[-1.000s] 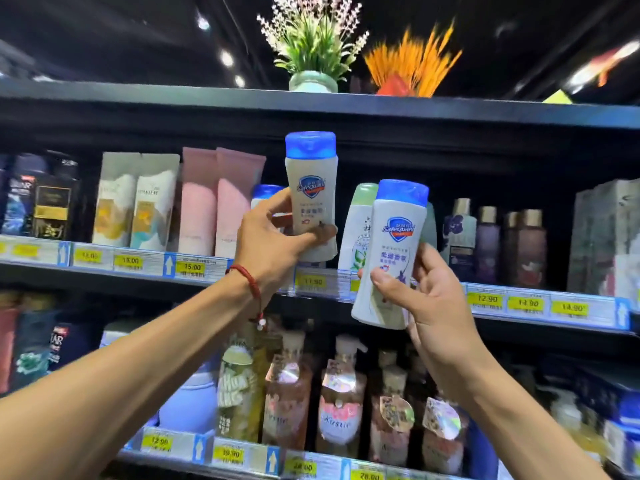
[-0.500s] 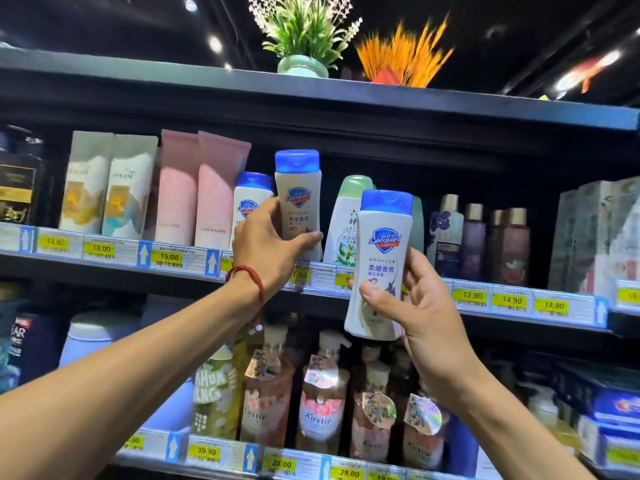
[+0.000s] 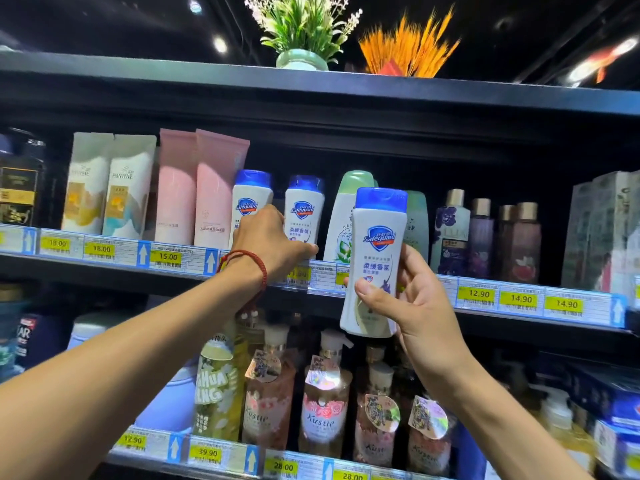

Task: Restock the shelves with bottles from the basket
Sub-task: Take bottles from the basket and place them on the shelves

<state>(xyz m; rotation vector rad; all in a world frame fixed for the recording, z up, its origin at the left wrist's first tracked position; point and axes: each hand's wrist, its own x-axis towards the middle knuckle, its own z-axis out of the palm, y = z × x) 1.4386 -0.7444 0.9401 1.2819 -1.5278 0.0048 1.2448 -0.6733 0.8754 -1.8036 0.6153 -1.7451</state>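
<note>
My right hand (image 3: pixel 412 306) grips a white Safeguard bottle with a blue cap (image 3: pixel 375 258), held upright in front of the middle shelf (image 3: pixel 381 299). Two more white Safeguard bottles stand side by side on that shelf, one on the left (image 3: pixel 250 199) and one to its right (image 3: pixel 304 209). My left hand (image 3: pixel 272 242), with a red cord at the wrist, reaches in at the base of the right-hand one; its fingers wrap the bottle's lower part. The basket is not in view.
Pink tubes (image 3: pixel 204 188) and Pantene tubes (image 3: pixel 110 185) stand left of the Safeguard bottles, a green-capped bottle (image 3: pixel 346 216) and purple bottles (image 3: pixel 481 237) to the right. Pump bottles (image 3: pixel 322 403) fill the shelf below. Potted plants (image 3: pixel 304 32) sit on the top shelf.
My left hand lowered its Safeguard bottle from mid-air onto the shelf beside the other one. My right hand kept its bottle, shifting slightly right and down.
</note>
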